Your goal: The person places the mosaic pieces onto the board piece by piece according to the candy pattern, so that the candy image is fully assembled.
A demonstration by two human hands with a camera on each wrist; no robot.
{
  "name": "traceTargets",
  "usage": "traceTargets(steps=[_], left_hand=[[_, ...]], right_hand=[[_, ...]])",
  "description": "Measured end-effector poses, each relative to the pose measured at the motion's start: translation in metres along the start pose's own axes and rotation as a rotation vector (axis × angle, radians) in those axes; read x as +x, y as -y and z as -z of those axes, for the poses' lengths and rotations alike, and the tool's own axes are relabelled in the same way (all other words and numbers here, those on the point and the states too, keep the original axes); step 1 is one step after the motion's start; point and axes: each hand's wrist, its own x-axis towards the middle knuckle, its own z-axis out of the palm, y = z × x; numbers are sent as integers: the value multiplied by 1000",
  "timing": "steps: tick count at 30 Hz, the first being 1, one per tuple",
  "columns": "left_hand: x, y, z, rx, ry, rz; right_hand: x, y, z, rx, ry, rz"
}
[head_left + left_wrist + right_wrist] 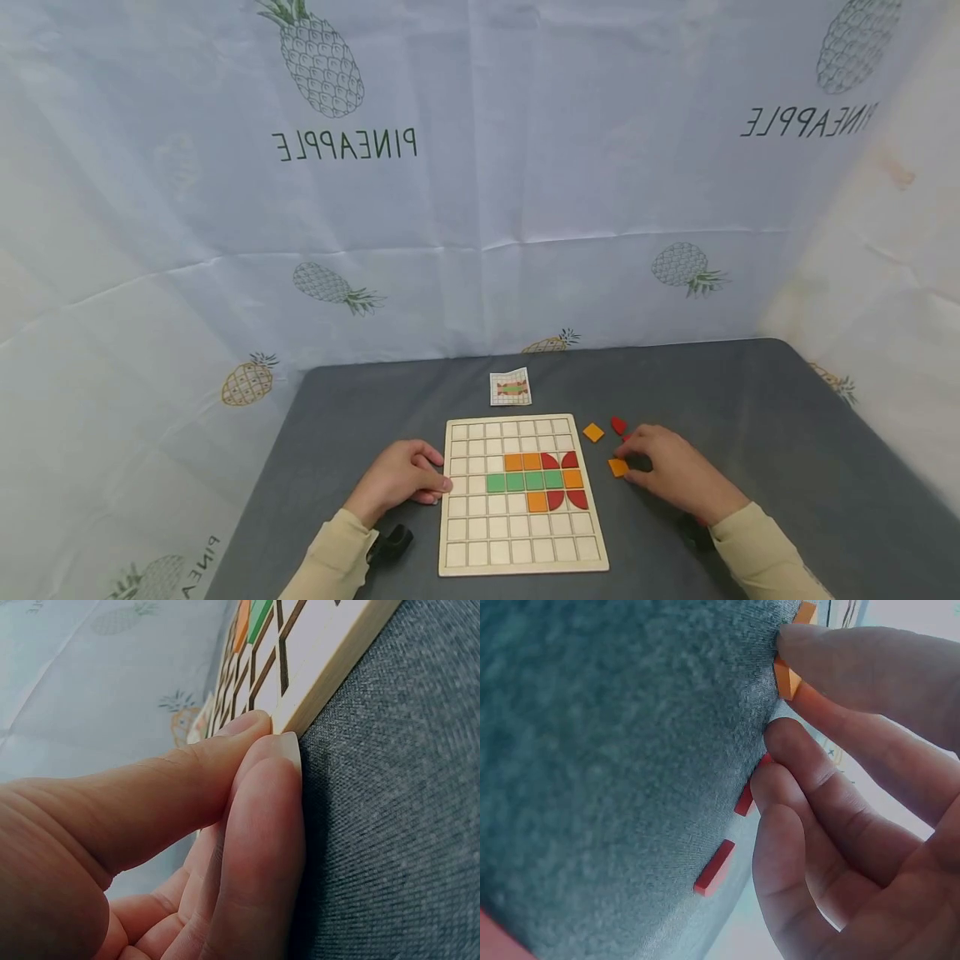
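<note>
Orange square tile is pinched between thumb and forefinger of the right hand, other fingers loosely bent, at the worktop. Being square, it has no long axis. Near on its left lies the wooden grid board, left edge pinched by the left hand.

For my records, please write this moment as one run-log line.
left hand: pinches edge of board | right hand: pinches orange tile | pattern card: beyond board

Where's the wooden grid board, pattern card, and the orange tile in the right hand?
Wooden grid board (497, 505), head view, empty square.
Pattern card (511, 388), head view, printed middle.
Orange tile (618, 467), head view, top face.
</note>
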Motion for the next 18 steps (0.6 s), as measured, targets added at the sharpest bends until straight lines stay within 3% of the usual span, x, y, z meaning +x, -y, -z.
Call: traceTargets(steps=[12,18], left_hand=[[2,-1,-2,-2,8,6],[0,-1,-1,-6,6,-1]], right_hand=[[-2,-1,-1,11,-11,-5],[3,13,0,28,-19,0]])
